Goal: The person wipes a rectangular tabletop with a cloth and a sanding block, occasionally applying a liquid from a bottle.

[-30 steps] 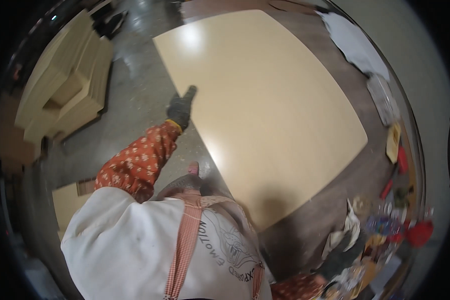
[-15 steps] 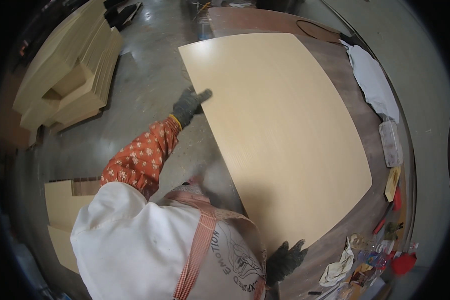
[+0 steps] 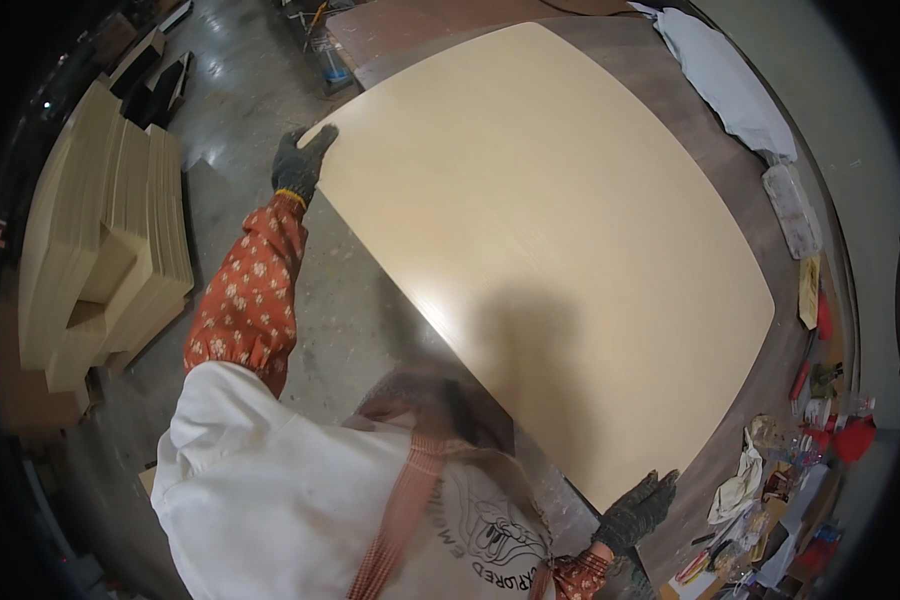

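Note:
A large pale wood-grain panel (image 3: 530,220) with straight and curved edges lies over the workbench (image 3: 690,110), its left side jutting out past the bench edge. My left hand (image 3: 300,163), in a dark grey knit glove, grips the panel's far left corner, thumb on top and the other fingers hidden beneath. At the near corner my right hand (image 3: 635,515), gloved alike, closes against the edge. Its fingertips show beside the panel, and part of its grip is hidden.
Stacked pale panels (image 3: 110,250) stand on the floor at left. Along the bench's right side lie a white cloth-like bundle (image 3: 725,80), a clear plastic-wrapped block (image 3: 792,210), a crumpled rag (image 3: 738,485) and a clutter of small tools. A blue-based container (image 3: 335,70) sits beyond the panel.
The panel has turned counter-clockwise, its far end swinging left. My left hand has moved farther out and now holds it closer to the corner. My right hand has shifted right with the near corner.

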`<state>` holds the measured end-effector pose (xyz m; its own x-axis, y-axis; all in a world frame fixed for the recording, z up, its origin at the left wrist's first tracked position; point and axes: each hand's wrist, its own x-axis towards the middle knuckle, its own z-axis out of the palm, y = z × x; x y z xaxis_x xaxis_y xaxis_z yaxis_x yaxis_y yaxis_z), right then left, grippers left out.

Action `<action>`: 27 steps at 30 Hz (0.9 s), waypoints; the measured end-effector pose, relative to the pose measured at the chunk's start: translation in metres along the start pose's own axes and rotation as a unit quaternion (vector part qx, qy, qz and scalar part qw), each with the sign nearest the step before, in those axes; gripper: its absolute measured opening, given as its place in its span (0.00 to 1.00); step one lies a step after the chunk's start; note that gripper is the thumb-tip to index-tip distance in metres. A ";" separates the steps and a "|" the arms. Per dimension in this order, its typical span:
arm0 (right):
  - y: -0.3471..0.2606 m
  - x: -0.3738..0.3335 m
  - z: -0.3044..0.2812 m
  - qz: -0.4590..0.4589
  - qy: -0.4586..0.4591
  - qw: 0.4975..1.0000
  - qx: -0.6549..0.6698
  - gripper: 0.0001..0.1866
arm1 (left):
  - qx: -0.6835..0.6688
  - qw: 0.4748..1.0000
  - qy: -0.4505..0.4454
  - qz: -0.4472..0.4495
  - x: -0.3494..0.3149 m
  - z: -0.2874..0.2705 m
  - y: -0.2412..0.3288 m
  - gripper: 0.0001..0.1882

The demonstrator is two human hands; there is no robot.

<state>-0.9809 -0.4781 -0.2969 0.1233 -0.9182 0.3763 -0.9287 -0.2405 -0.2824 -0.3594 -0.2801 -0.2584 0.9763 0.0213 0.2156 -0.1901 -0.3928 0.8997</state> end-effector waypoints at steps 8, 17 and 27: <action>0.054 0.039 0.002 -0.008 0.062 0.998 0.011 0.19 | -0.053 0.998 0.012 0.038 -0.064 -0.021 -0.021 0.21; 0.059 0.094 -0.046 0.008 0.211 0.975 -0.061 0.38 | -0.242 0.969 -0.015 -0.048 -0.074 -0.031 -0.053 0.16; 0.124 0.166 -0.057 0.025 0.081 0.983 0.162 0.20 | -0.082 0.989 -0.043 -0.112 -0.064 -0.057 -0.060 0.21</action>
<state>-1.0956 -0.6424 -0.2186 -0.0015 -0.8756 0.4831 -0.7685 -0.3081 -0.5608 -0.4160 -0.2058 -0.3045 0.9997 0.0099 -0.0222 0.0239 -0.2326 0.9723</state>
